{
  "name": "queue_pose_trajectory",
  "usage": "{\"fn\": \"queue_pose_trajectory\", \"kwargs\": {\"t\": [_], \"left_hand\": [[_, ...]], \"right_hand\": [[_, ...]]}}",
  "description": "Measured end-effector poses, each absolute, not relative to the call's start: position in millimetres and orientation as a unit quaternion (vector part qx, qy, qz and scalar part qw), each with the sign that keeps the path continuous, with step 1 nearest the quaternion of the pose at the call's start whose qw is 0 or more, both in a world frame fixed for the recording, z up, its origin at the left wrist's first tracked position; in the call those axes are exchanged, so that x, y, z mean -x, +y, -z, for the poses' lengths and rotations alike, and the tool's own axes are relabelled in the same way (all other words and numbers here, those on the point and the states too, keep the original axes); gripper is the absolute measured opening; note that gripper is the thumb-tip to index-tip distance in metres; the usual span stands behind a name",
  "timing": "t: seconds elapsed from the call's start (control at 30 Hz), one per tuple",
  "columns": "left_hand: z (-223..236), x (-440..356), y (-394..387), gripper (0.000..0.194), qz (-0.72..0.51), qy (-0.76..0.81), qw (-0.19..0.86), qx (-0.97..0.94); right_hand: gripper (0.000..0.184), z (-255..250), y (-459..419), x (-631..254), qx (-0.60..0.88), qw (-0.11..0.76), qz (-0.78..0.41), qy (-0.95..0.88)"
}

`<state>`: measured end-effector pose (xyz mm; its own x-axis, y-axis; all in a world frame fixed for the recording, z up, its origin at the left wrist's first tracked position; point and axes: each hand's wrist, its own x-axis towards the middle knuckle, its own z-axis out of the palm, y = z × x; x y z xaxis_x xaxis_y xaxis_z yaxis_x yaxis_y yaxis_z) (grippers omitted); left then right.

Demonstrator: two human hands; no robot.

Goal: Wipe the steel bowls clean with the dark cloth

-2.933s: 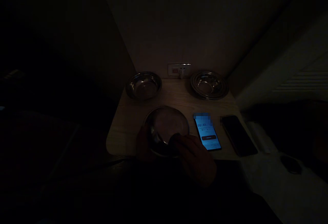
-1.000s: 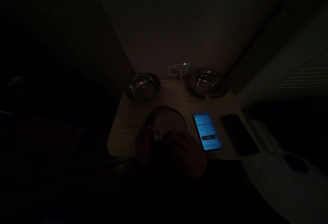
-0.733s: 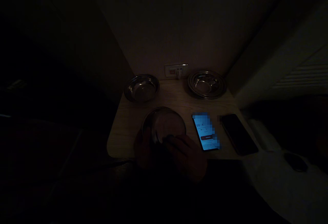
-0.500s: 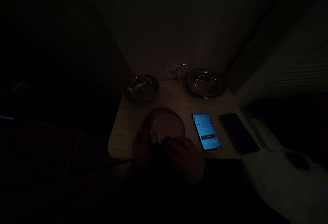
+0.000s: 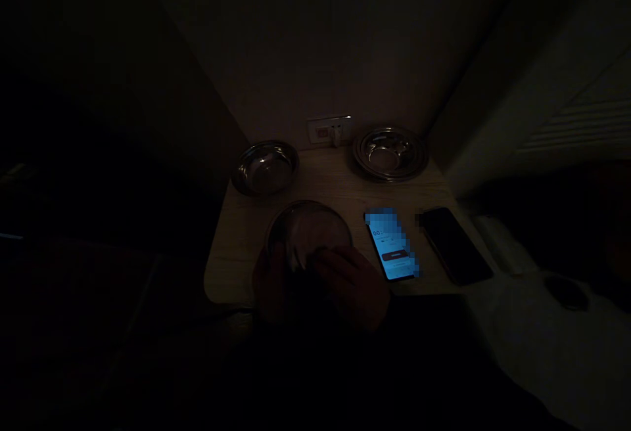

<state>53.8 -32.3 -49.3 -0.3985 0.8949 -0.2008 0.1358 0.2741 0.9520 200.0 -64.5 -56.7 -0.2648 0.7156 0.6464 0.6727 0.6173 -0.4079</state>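
The scene is very dark. At the near side of a small wooden table, a round shiny metal bowl (image 5: 315, 224) sits in front of me, its near part hidden by my hands and shadow. My left hand (image 5: 269, 283) grips the bowl's left rim. From the right, my right hand (image 5: 352, 283) reaches over the near part of the bowl, fingers bent and pressed together on it. Something dark lies under those fingertips, too dim to name. A lit phone (image 5: 392, 244) lies just right of the bowl.
Behind on the wooden table (image 5: 325, 181) stand another metal bowl (image 5: 266, 168) at left and stacked metal dishes (image 5: 390, 155) at right. A dark phone (image 5: 457, 246) lies at the right edge. A wall socket (image 5: 329, 130) holds a plug. Right of the table is a pale surface (image 5: 532, 332).
The whole view has shifted slightly, so the table's things appear a little higher and further left. My right fingers have slid slightly farther over the bowl; my left hand still grips it.
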Motion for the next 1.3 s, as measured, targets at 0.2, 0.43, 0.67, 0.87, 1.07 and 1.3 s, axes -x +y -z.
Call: {"fn": "queue_pose_trajectory", "kwargs": {"t": [0.2, 0.43, 0.67, 0.87, 1.07, 1.3], "left_hand": [[41, -56, -33, 0.038, -0.478, 0.692, 0.408, -0.356], [31, -57, -34, 0.034, -0.462, 0.69, 0.421, -0.365], [38, -57, -31, 0.032, -0.486, 0.674, 0.423, -0.361], [44, -55, -33, 0.04, -0.483, 0.668, 0.426, -0.373], [45, -52, -34, 0.034, -0.473, 0.683, 0.406, -0.38], [46, -53, -36, 0.039, -0.473, 0.679, 0.417, -0.375]], "right_hand": [[0.024, 54, -61, -192, 0.442, 0.429, -0.039, -0.786], [0.025, 45, -50, -190, 0.45, 0.428, -0.037, -0.783], [0.023, 44, -51, -188, 0.456, 0.44, -0.019, -0.773], [0.025, 44, -51, -186, 0.437, 0.441, -0.026, -0.783], [0.026, 43, -49, -186, 0.443, 0.438, -0.047, -0.781], [0.025, 44, -47, -189, 0.435, 0.448, -0.04, -0.78]]}}
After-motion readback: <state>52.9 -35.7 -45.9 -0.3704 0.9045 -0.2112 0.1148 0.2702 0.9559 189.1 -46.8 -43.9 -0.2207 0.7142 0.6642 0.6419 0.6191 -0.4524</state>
